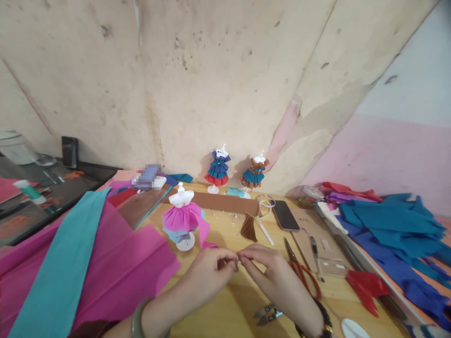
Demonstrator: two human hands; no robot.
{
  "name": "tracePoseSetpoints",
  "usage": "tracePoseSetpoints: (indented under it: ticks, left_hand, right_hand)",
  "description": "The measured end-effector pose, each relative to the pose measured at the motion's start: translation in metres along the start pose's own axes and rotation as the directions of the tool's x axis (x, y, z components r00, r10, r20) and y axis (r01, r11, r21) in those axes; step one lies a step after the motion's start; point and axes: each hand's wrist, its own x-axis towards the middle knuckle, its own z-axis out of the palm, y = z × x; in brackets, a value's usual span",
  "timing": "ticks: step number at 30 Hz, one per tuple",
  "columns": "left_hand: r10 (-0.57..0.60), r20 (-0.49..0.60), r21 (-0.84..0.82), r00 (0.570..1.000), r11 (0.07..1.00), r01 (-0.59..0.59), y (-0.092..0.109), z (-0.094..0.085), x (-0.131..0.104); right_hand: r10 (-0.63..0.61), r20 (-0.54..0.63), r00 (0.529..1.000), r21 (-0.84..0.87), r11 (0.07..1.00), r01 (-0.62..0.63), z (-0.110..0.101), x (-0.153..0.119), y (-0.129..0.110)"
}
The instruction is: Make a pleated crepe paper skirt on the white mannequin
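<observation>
My left hand (214, 270) and my right hand (266, 267) meet above the wooden table, fingertips pinched together on something tiny and pale that is too small to name. Just beyond my left hand stands a small white mannequin (181, 198) in a pink ruffled skirt (183, 217) over light blue. A pink strip (204, 232) trails from the skirt toward my left hand. Red-handled scissors (299, 267) lie beside my right hand, and small thread snips (268, 314) lie partly under my right wrist.
Two dressed mannequins (217, 169) (255, 172) stand by the wall. Pink paper (134, 263) and a turquoise strip (66, 263) cover the left. A brown tassel (249, 227), phone (285, 215) and pen (316, 256) lie beyond my right hand. Blue pieces (391, 225) are heaped right.
</observation>
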Motion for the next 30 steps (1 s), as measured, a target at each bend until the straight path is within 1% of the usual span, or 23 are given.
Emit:
tracePoseSetpoints:
  ticks: [10,14,17,24,30]
  left_hand:
    - [-0.017,-0.019,-0.005,1.0,1.0,0.017,0.0022,-0.0004,0.0009]
    - [-0.053,-0.019,-0.042,0.998,0.998,0.052,0.0016,-0.0005,-0.0001]
    - [-0.048,-0.021,-0.066,0.999,0.997,0.046,-0.0005,-0.0004,-0.0003]
    - [-0.039,-0.004,-0.022,0.999,0.999,0.039,-0.0009,-0.001,0.0009]
    - [-0.036,-0.013,-0.005,0.999,0.999,0.036,-0.0006,-0.0007,0.0005]
  right_hand:
    - [-0.004,-0.009,1.0,-0.006,1.0,0.004,0.0027,0.0002,0.0008]
    - [0.001,0.007,1.0,0.024,1.0,-0.001,0.0011,0.0,0.0008]
    - [0.005,0.015,1.0,0.029,1.0,-0.005,-0.0003,-0.0001,0.0004]
    - [0.008,0.005,1.0,0.013,1.0,-0.008,0.0029,-0.0003,0.0006]
    - [-0.01,-0.034,0.999,-0.009,1.0,0.009,0.0063,-0.0005,0.0016]
